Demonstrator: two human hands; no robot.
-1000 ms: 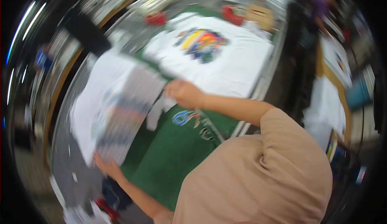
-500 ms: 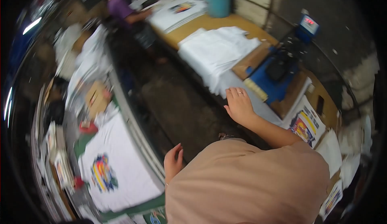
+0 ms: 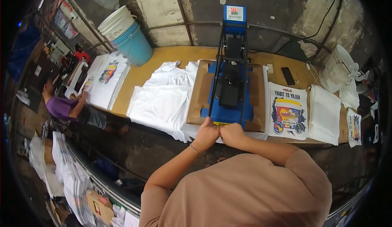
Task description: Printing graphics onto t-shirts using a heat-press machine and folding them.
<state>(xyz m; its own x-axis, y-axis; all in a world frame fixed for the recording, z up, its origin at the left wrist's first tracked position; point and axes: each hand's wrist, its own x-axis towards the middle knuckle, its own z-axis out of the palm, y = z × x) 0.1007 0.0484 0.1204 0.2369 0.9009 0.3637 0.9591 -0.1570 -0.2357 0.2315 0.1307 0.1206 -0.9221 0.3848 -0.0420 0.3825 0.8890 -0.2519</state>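
A blue and black heat press (image 3: 226,92) with a display stands on brown board over white fabric (image 3: 192,130) on the yellow worktable (image 3: 169,53). My left hand (image 3: 207,133) and my right hand (image 3: 231,134) are side by side, both closed on the press's front handle (image 3: 220,124). Loose white shirts (image 3: 159,96) lie just left of the press. At its right are a printed transfer sheet (image 3: 287,114) and a pile of plain white sheets (image 3: 323,112).
A person in purple (image 3: 59,106) works at the left beside printed shirts (image 3: 108,86). Stacked buckets (image 3: 132,43), a phone (image 3: 288,76) and a white pail (image 3: 332,70) are on the table. More folded shirts (image 3: 75,186) and cardboard (image 3: 100,206) lie behind, lower left.
I have turned from the green-covered table with white shirts to the press table. My hands have gone from holding a shirt and sheet, through being open, to closed on the press handle.
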